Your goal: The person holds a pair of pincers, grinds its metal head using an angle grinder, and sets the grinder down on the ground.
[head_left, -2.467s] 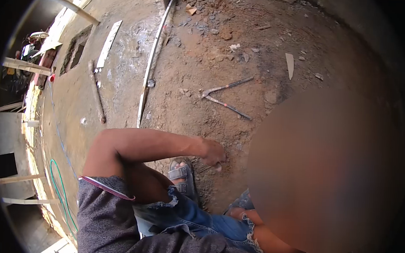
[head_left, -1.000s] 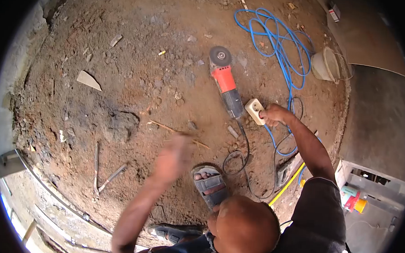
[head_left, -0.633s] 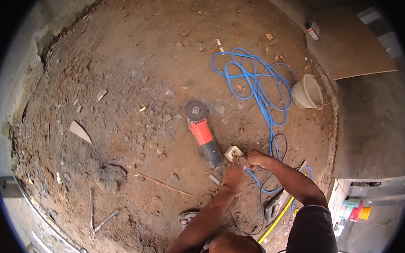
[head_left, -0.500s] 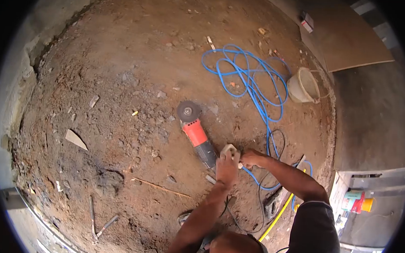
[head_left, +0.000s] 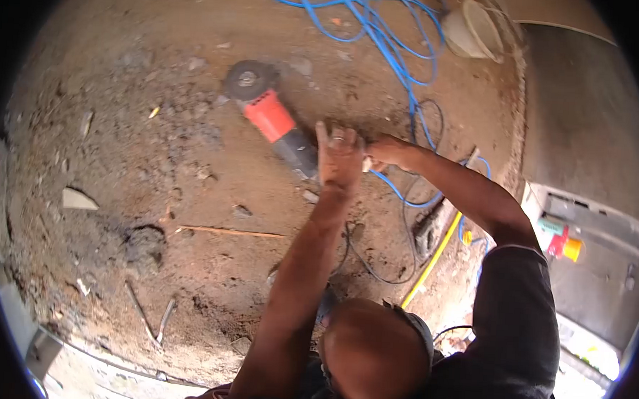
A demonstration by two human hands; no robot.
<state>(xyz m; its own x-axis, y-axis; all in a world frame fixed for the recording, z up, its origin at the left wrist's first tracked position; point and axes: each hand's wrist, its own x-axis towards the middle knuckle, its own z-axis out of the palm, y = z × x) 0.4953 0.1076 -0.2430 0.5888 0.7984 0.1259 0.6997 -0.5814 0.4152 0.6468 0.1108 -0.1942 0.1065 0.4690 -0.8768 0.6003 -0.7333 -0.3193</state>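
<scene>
My left hand [head_left: 341, 158] is bent over a white extension socket [head_left: 367, 164], with only a pale corner showing beside the palm. Close against it on the right, my right hand [head_left: 389, 153] has its fingers closed at the socket's end; whatever they pinch is hidden. A blue cable [head_left: 412, 202] runs out from under the hands. Just left of my left hand an angle grinder [head_left: 269, 119] with a red and black body and a dark disc lies on the dirt. A thin black cord [head_left: 403, 240] loops below my right forearm.
Coiled blue cable [head_left: 377, 24] and a pale bucket [head_left: 474, 31] are at the top. Metal pincers [head_left: 154, 321], a wooden strip [head_left: 232, 231] and a tile shard [head_left: 78, 199] lie lower left. A yellow hose [head_left: 434, 260] runs at lower right, near a wall-mounted socket [head_left: 563, 242].
The camera view has shifted, so the grinder, cable and hands appear higher in the picture. My left hand now covers most of the white socket, which showed more clearly before.
</scene>
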